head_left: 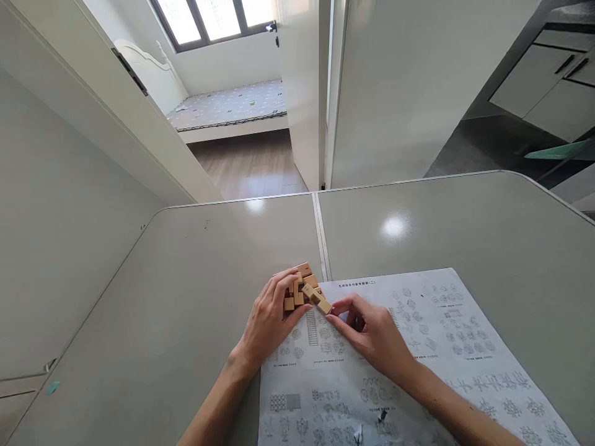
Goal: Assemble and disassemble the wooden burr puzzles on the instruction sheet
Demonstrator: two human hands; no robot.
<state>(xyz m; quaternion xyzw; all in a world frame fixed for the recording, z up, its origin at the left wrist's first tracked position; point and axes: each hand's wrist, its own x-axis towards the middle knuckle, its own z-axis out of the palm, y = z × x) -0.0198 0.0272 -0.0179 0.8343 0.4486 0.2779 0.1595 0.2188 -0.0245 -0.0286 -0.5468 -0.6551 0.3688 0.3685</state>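
Note:
A cluster of small wooden puzzle blocks (298, 296) sits at the upper left edge of a printed sheet (344, 365). Around its left side curl the fingers of my left hand (272, 313), with the thumb along the near edge. A notched wooden puzzle piece (324, 306) sticks out at the cluster's right, tilted down toward me. Its outer end is pinched between the thumb and forefinger of my right hand (372, 328). Whether this piece is joined to the others I cannot tell. My left fingers hide part of the cluster.
The sheet, covered with line drawings of puzzles, lies on a grey-green table (209, 279) with a pale seam (320, 235) down its middle. Beyond the far edge stand an open door (304, 80) and a bed (227, 105). A wall (69, 204) runs along the left.

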